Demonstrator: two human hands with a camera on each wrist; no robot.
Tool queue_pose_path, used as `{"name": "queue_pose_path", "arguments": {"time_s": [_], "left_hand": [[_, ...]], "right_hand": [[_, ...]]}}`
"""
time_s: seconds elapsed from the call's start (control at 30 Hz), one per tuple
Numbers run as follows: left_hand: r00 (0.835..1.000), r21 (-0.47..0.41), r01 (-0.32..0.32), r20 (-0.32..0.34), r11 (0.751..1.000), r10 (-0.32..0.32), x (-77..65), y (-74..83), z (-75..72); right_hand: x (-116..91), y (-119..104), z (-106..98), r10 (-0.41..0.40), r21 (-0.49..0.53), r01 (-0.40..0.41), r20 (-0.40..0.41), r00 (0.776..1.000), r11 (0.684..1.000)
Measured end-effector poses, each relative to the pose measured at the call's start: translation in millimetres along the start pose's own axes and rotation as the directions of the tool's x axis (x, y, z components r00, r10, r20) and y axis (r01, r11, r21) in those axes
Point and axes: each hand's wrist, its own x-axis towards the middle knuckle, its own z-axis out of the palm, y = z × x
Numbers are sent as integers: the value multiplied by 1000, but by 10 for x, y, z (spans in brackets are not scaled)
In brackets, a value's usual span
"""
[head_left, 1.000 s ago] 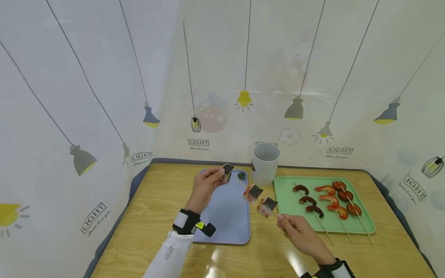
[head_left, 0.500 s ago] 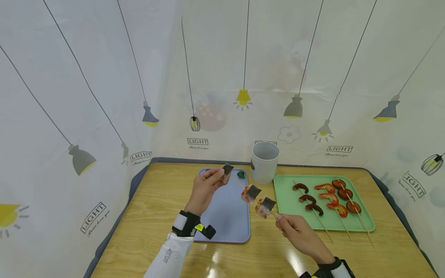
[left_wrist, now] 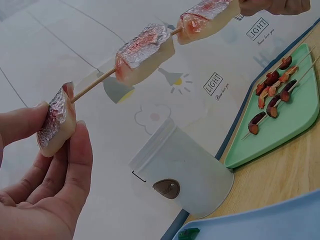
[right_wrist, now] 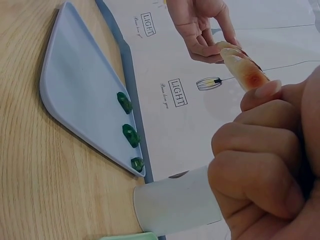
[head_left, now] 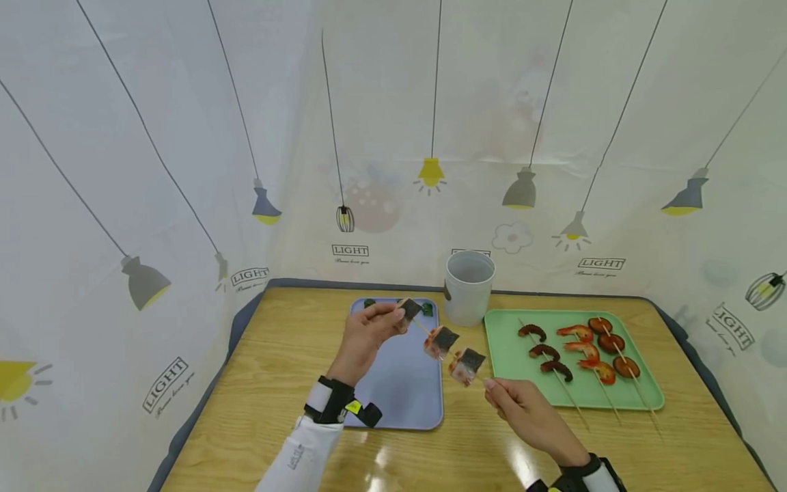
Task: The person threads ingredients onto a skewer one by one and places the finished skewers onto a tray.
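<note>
My left hand [head_left: 361,342] pinches a fish piece [left_wrist: 59,122] with silvery dark skin between thumb and fingers, above the blue-violet tray [head_left: 402,389]. A wooden skewer [left_wrist: 92,86] meets this piece at its tip; how deep it goes in is hidden. Farther down the stick sit two similar fish chunks, a middle chunk [head_left: 440,342] and a lower chunk [head_left: 466,366]. My right hand [head_left: 531,418] grips the skewer's lower end, fingers curled in the right wrist view. Several dark green pieces [right_wrist: 131,135] lie along the tray's far edge.
A white cup [head_left: 470,290] stands between the trays at the back. On the right, a green tray [head_left: 504,328] bears three loaded skewers: dark curled pieces [head_left: 544,353], shrimp [head_left: 581,350] and mushroom-like slices [head_left: 611,344]. Their sticks overhang the near rim. A printed curtain [head_left: 393,137] surrounds the wooden table [head_left: 264,383].
The left hand's fish piece has shifted slightly right and down, and the skewer slightly left, so the gap between the piece and the skewer tip has closed. The trays and cup stay put.
</note>
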Motion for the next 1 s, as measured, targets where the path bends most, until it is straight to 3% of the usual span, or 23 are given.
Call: {"name": "queue_pose_path", "arguments": {"time_s": [0.27, 0.6, 0.73, 1.0], "left_hand": [[1000, 108, 12, 25, 994, -14, -126, -56, 102], [1000, 110, 26, -9, 994, -25, -129, -149, 145], [999, 127, 23, 26, 992, -26, -81, -187, 171], [983, 178, 101, 132, 979, -126, -1, -376, 235]], "right_hand": [[54, -24, 53, 4, -3, -4, -14, 1000, 1000], [76, 24, 118, 25, 4, -25, -31, 999, 1000], [64, 24, 118, 50, 5, -49, -78, 996, 999], [61, 129, 94, 164, 16, -163, -178, 970, 986]]}}
